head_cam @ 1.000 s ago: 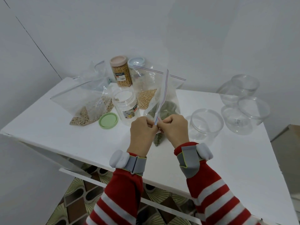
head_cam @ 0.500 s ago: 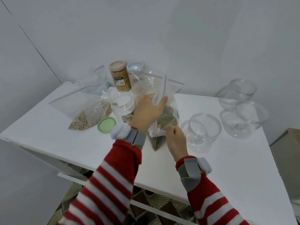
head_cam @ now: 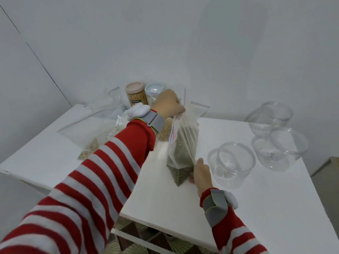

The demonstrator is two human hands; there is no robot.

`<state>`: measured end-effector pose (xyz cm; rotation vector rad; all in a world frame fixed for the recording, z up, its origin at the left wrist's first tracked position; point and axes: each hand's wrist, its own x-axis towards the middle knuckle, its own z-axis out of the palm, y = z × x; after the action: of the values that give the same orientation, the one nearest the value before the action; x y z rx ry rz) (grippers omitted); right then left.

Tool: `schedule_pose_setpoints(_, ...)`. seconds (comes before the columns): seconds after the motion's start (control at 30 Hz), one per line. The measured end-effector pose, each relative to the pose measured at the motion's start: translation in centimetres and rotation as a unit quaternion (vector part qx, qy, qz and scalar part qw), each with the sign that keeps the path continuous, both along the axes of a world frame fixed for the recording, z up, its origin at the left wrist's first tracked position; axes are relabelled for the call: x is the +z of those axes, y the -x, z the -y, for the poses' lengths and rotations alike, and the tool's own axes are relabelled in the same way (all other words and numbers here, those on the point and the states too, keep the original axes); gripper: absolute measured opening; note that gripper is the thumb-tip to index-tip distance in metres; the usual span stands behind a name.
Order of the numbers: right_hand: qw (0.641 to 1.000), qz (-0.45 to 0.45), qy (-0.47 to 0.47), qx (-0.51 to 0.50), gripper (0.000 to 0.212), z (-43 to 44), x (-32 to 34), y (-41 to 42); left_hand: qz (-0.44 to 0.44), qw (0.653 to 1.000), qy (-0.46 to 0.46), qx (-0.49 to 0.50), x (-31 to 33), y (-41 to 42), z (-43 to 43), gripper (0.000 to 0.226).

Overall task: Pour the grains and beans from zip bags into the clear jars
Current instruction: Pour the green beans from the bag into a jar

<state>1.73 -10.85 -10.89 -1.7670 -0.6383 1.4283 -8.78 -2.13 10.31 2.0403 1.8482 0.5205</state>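
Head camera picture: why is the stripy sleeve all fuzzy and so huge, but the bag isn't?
Head view: the left sleeve is smeared, probably motion blur, and looms large because it sits near the wide-angle lens; the bag of green beans, gripped at its top by the left hand, looks sharper; light is soft and even, with faint glare on the clear jar.

One head-worn wide-angle view looks forward and down, seemingly close over the white table [head_cam: 266,217].
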Motion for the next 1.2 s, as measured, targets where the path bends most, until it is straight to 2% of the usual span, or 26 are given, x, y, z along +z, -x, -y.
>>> schedule_pose_setpoints(0.1, 0.999, -0.042, 0.013, -0.002, 0.076, -1.6, 0.0, 0.4, 0.039, 0.999, -0.020, -0.017, 1.7, 0.9, -0.4, 0.023)
schedule_pose_setpoints(0.17, 0.991, -0.134, -0.001, -0.010, 0.080, -2.2, 1.2, 0.9, 0.054, 0.996, -0.050, -0.051, 3.0, 1.3, -0.4, 0.025)
schedule_pose_setpoints(0.27, 0.926, -0.368, -0.075, -0.024, 0.078, -2.9, 4.3, 1.8, 0.072, 0.987, -0.106, -0.099, 5.5, 1.9, 0.1, 0.018)
schedule_pose_setpoints(0.33, 0.879, -0.458, -0.123, -0.044, 0.076, -3.3, 6.9, 2.2, 0.113, 0.978, -0.119, -0.127, 7.4, 2.5, 0.4, 0.017)
schedule_pose_setpoints(0.4, 0.845, -0.502, -0.172, -0.068, 0.068, -4.1, 9.1, 2.6, 0.147, 0.971, -0.120, -0.142, 9.0, 3.3, 0.7, 0.018)
schedule_pose_setpoints(0.53, 0.826, -0.491, -0.263, -0.086, 0.064, -7.1, 11.5, 3.0, 0.189, 0.961, -0.129, -0.152, 11.4, 5.2, 1.0, 0.018)
schedule_pose_setpoints(0.7, 0.821, -0.447, -0.352, -0.052, 0.060, -10.1, 14.2, 1.8, 0.258, 0.943, -0.153, -0.147, 12.6, 7.6, 0.7, 0.016)
schedule_pose_setpoints(0.87, 0.821, -0.419, -0.387, -0.026, 0.059, -11.4, 15.7, 0.3, 0.298, 0.933, -0.137, -0.148, 11.9, 8.8, 0.5, 0.016)
schedule_pose_setpoints(1.03, 0.821, -0.412, -0.395, 0.009, 0.075, -12.4, 16.1, -1.4, 0.328, 0.928, -0.111, -0.133, 10.1, 9.6, 0.0, 0.021)
schedule_pose_setpoints(1.07, 0.823, -0.409, -0.394, 0.013, 0.072, -12.5, 16.2, -1.6, 0.335, 0.927, -0.106, -0.132, 9.8, 9.7, -0.2, 0.022)
schedule_pose_setpoints(1.17, 0.824, -0.416, -0.384, 0.004, 0.042, -12.4, 17.0, -2.0, 0.355, 0.919, -0.094, -0.141, 8.9, 10.0, -0.6, 0.021)
schedule_pose_setpoints(1.2, 0.823, -0.419, -0.382, 0.000, 0.038, -12.5, 17.2, -2.2, 0.363, 0.916, -0.093, -0.143, 8.5, 10.0, -0.7, 0.019)
